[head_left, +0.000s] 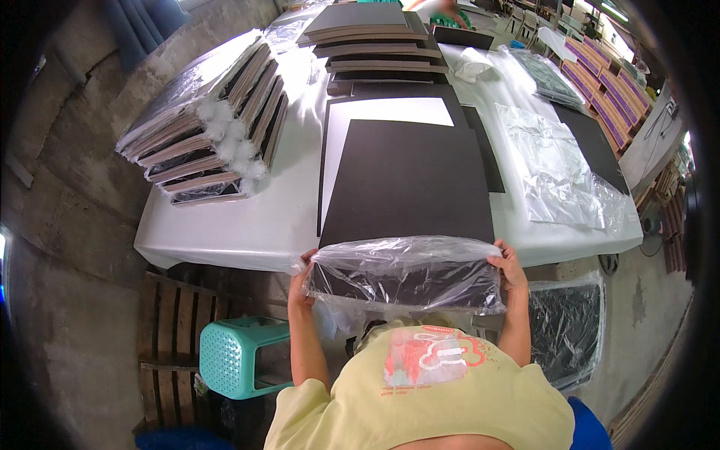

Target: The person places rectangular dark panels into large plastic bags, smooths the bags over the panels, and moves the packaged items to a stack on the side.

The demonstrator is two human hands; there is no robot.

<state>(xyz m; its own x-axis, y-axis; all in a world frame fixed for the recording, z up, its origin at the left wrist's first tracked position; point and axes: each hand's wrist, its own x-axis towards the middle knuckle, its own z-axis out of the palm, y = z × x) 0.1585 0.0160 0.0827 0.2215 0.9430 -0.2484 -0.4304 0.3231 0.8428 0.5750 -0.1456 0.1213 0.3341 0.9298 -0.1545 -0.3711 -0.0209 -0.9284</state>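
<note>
Both my hands grip the mouth of a clear plastic bag [405,274], one at each side. The bag covers the near end of a large black board [409,180], whose far part lies bare on the table. My left hand [303,279] is closed on the bag's left edge, its fingers partly hidden behind the plastic. At the right edge, my right hand [511,266] pinches the film between thumb and fingers. Under the black board a white sheet [390,110] shows, with more dark board beneath it.
The table [225,236] has a white cover. Plastic-wrapped boards [202,120] are piled at left, and dark boards [367,34] are stacked behind. Loose plastic bags [551,165] lie at right. A green stool [229,360] and a wrapped dark panel [568,326] are below the table's front edge.
</note>
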